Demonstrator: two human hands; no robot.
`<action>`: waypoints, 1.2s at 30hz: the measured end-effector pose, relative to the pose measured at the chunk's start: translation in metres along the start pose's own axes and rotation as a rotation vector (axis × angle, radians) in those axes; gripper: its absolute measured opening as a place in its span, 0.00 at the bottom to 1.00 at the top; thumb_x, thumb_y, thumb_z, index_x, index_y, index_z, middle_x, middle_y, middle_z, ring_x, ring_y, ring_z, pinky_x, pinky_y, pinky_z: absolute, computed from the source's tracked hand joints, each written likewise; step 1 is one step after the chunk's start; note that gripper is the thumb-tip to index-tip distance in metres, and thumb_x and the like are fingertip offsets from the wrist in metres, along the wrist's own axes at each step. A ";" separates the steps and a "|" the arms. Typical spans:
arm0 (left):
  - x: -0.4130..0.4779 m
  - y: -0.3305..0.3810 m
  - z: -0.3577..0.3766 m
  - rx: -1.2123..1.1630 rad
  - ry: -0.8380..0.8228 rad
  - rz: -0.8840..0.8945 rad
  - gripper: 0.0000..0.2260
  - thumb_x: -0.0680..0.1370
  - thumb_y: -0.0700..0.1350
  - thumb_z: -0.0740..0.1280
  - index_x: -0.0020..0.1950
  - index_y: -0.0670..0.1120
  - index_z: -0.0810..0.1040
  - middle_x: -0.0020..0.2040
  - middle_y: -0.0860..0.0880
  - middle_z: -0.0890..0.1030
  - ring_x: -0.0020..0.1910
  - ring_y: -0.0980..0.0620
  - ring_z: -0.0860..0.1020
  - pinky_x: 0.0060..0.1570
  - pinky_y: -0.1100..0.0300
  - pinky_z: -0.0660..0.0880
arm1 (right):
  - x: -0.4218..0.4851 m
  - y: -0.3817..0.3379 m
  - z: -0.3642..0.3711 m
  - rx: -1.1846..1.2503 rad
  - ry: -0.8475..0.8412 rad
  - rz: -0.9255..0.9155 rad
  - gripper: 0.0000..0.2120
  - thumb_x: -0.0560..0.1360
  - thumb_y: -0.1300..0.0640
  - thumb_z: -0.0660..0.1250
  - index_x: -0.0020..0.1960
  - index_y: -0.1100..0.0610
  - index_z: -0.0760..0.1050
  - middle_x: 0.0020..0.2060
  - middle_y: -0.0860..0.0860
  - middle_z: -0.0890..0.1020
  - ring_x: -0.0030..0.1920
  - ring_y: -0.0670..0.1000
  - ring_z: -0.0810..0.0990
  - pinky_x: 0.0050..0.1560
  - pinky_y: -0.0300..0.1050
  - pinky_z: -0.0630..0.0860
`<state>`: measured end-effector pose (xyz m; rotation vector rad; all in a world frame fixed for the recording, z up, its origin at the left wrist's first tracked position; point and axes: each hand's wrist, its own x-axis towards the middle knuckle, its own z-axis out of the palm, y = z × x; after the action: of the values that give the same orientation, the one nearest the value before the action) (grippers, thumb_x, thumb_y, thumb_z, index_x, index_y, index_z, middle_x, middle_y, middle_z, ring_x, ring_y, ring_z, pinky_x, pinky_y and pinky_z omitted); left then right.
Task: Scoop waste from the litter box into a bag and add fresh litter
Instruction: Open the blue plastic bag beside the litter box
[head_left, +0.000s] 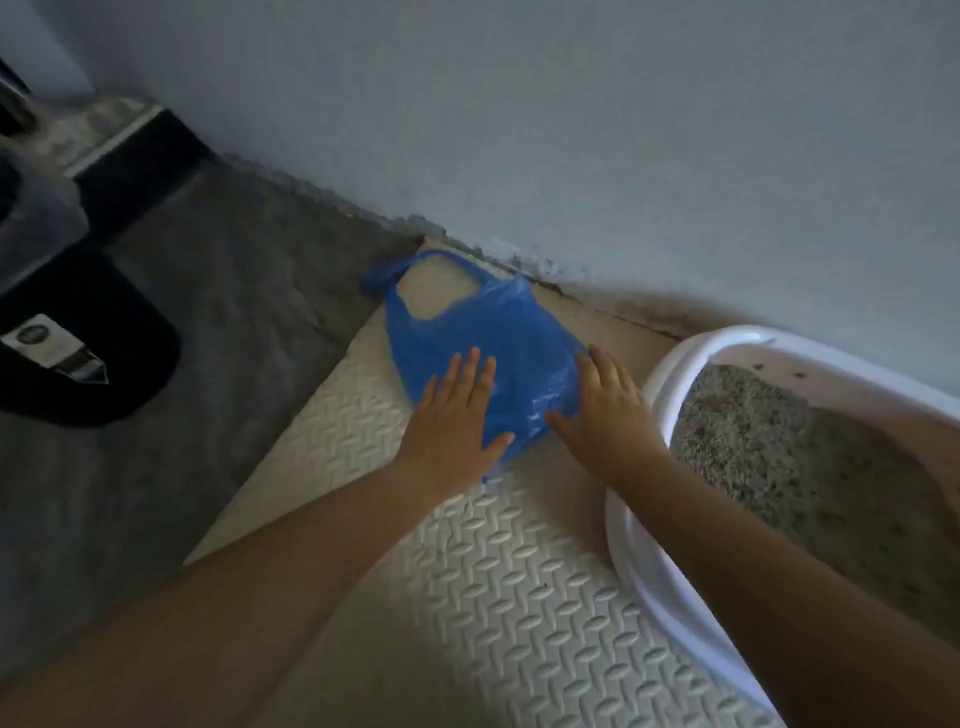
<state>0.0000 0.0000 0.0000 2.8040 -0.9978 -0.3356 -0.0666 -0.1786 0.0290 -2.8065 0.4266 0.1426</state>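
Lying straight and spread, the fingers (470, 376) of the left hand (449, 421) press flat on the crumpled blue plastic bag (488, 327) — nothing gripped. The right hand (608, 410) is likewise released, with its fingers extended, its palm against the bag's right edge and its thumb at the near corner. The bag lies on the cream embossed foam mat (519, 597), handles toward the pale grey wall (571, 130), just beside the white plastic litter box (636, 551). The box holds grey granular litter (753, 441) with dark specks. The right forearm crosses the box rim. The mat sits on a grey floor (208, 312) — a black object (119, 374) lies far left.
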 end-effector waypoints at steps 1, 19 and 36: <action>0.001 -0.002 0.006 0.072 -0.003 0.020 0.37 0.79 0.62 0.52 0.77 0.45 0.36 0.78 0.46 0.36 0.77 0.47 0.37 0.75 0.49 0.44 | 0.003 0.000 0.006 0.023 -0.025 0.032 0.38 0.76 0.44 0.63 0.77 0.59 0.50 0.76 0.57 0.53 0.76 0.57 0.50 0.75 0.50 0.52; 0.010 -0.054 0.033 0.111 -0.157 0.050 0.37 0.80 0.59 0.56 0.77 0.46 0.36 0.79 0.46 0.42 0.77 0.46 0.46 0.74 0.48 0.51 | 0.032 -0.006 0.023 -0.076 -0.100 0.115 0.22 0.77 0.58 0.56 0.71 0.51 0.62 0.56 0.55 0.79 0.54 0.59 0.78 0.51 0.51 0.76; -0.060 -0.072 0.015 0.031 0.042 0.157 0.30 0.80 0.56 0.58 0.78 0.47 0.51 0.77 0.48 0.57 0.73 0.48 0.62 0.69 0.54 0.60 | -0.052 -0.031 0.024 0.042 -0.098 -0.107 0.19 0.77 0.49 0.62 0.66 0.49 0.67 0.60 0.47 0.76 0.55 0.53 0.78 0.52 0.47 0.75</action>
<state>-0.0061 0.0925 -0.0197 2.7252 -1.2134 -0.2427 -0.1079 -0.1282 0.0221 -2.7598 0.2526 0.2436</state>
